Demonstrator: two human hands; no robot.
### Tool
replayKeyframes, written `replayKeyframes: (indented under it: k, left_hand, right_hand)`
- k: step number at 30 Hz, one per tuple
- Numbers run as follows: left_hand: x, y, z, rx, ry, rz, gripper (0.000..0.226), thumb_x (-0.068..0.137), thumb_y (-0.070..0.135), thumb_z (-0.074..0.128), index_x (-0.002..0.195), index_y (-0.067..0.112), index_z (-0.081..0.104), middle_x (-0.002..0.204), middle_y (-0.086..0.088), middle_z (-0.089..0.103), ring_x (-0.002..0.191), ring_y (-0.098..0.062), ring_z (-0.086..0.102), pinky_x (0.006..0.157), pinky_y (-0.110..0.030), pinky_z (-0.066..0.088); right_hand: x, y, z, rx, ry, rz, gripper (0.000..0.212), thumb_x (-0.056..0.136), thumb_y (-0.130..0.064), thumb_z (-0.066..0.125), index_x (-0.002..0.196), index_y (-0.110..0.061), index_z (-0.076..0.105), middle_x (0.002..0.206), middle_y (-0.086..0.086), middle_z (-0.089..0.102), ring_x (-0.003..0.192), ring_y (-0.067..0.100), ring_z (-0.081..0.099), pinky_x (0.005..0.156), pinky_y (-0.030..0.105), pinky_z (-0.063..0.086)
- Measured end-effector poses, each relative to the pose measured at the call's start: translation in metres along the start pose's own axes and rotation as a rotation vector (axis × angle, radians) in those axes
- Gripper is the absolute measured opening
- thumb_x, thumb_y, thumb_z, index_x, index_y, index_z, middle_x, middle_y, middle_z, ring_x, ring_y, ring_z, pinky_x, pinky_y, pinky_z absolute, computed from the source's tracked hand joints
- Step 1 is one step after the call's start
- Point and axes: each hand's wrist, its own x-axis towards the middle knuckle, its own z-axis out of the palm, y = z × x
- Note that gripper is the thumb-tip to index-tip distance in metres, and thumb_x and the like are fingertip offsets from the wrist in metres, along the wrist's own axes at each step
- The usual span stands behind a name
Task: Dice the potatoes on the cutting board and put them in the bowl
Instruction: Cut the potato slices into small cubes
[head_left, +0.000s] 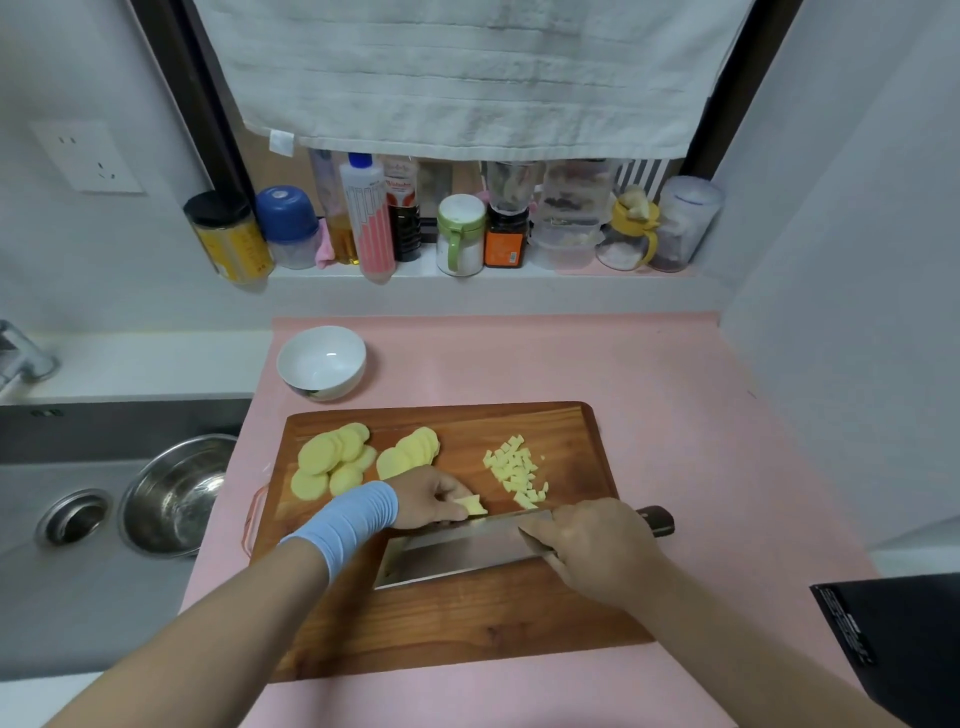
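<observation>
A wooden cutting board (467, 618) lies on the pink counter. Two heaps of round potato slices (332, 460) (410, 449) sit at its far left. A pile of small potato dice (517, 470) lies at the far right. My left hand (428, 499), a blue band on its wrist, holds a few potato strips (474, 505) down on the board with curled fingers. My right hand (592, 545) grips a cleaver (457, 553) by its dark handle, with the blade's edge against those strips. A white bowl (322, 361) stands behind the board with nothing visible inside.
A sink (62, 571) with a steel bowl (174, 493) lies to the left. Bottles and jars (457, 228) line the sill behind. A black object (893, 634) sits at the right near the counter's front edge.
</observation>
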Motion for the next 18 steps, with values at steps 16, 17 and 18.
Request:
replayKeyframes:
  k: [16,17,18]
  left_hand:
    - [-0.006,-0.009,0.037,0.449,0.352,0.254,0.039,0.094,0.030,0.062,0.133,0.026,0.060,0.118,0.008,0.054,0.113,-0.013,0.042,0.101,-0.024,0.032]
    - [-0.007,-0.012,0.040,0.448,0.362,0.253,0.044,0.094,0.037,0.060,0.137,0.026,0.057,0.119,0.008,0.051,0.112,-0.013,0.041,0.103,-0.026,0.032]
    - [-0.010,-0.016,0.042,0.463,0.361,0.260,0.053,0.091,0.048,0.056,0.139,0.026,0.055,0.121,0.008,0.048,0.111,-0.013,0.040,0.103,-0.028,0.033]
  right_hand:
    - [-0.008,-0.010,-0.009,0.816,-0.036,0.837,0.025,0.102,-0.043,0.053,0.094,-0.034,0.075,0.075,-0.013,0.070,0.076,0.007,0.065,0.066,0.028,0.052]
    - [-0.008,-0.013,-0.008,0.812,-0.033,0.859,0.028,0.102,-0.043,0.053,0.088,-0.031,0.075,0.072,-0.011,0.069,0.074,0.010,0.065,0.068,0.033,0.055]
    - [-0.008,-0.016,-0.008,0.809,-0.035,0.880,0.031,0.101,-0.043,0.054,0.083,-0.027,0.074,0.068,-0.010,0.068,0.072,0.012,0.065,0.069,0.036,0.054]
